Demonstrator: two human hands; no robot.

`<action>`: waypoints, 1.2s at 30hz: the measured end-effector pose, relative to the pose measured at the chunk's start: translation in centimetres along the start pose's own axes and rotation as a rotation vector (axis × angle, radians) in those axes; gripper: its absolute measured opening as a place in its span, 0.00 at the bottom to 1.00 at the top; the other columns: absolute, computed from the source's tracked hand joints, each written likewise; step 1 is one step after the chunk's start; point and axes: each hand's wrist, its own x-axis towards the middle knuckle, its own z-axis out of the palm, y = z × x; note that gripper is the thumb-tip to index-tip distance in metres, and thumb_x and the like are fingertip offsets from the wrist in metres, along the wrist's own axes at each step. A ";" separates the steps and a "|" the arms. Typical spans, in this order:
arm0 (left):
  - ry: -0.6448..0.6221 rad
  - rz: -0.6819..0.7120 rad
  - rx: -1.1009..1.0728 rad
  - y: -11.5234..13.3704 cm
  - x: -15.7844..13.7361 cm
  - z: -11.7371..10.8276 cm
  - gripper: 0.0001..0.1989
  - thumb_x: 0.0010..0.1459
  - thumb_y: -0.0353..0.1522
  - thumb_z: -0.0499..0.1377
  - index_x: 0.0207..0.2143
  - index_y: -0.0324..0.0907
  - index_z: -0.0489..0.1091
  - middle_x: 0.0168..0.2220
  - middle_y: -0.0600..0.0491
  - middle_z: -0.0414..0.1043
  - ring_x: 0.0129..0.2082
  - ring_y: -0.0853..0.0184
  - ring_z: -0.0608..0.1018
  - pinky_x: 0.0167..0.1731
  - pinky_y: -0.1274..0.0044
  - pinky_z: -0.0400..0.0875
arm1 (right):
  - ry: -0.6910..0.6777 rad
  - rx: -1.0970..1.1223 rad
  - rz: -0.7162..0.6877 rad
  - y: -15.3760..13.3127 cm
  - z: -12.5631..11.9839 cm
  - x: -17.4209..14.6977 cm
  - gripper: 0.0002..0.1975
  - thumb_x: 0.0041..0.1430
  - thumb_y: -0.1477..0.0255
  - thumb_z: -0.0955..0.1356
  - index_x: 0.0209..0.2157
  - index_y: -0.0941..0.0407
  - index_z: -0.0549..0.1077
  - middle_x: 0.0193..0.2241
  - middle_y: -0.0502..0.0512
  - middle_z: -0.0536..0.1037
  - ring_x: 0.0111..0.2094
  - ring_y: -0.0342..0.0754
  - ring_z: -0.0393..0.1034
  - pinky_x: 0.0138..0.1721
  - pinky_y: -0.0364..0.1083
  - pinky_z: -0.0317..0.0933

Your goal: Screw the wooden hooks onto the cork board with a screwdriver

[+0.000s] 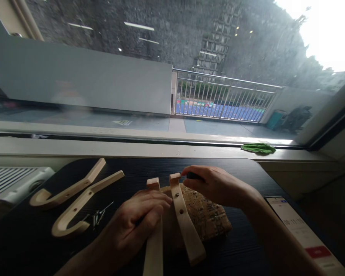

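Note:
My left hand (142, 218) lies over a curved wooden piece (155, 247), its fingers closed around the middle. Beside it a second curved wooden piece (186, 226), with a brass-coloured screw or insert and a hole, leans across a speckled cork block (208, 216). My right hand (212, 184) is closed around a small black object (194, 176), mostly hidden in the grip. The right fingertips are at the upper curled end of that second piece. To the left lie two more hooked wooden pieces (74, 209) (69, 193) and a small heap of metal screws (97, 216).
The black table (126, 253) stands against a window sill (132, 148). A phone (301, 230) showing a timer lies at the right edge. A green cloth (258, 148) is on the sill, and a white radiator (17, 182) stands at left.

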 end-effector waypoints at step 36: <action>-0.117 0.074 -0.017 -0.5 0.2 0.3 0.16 0.58 0.31 0.47 0.38 0.45 0.74 0.46 0.51 0.70 0.47 0.62 0.70 0.50 0.72 0.65 | 0.051 -0.161 -0.134 0.7 2.0 0.7 0.10 0.58 0.65 0.63 0.34 0.51 0.76 0.28 0.49 0.75 0.29 0.42 0.66 0.30 0.41 0.52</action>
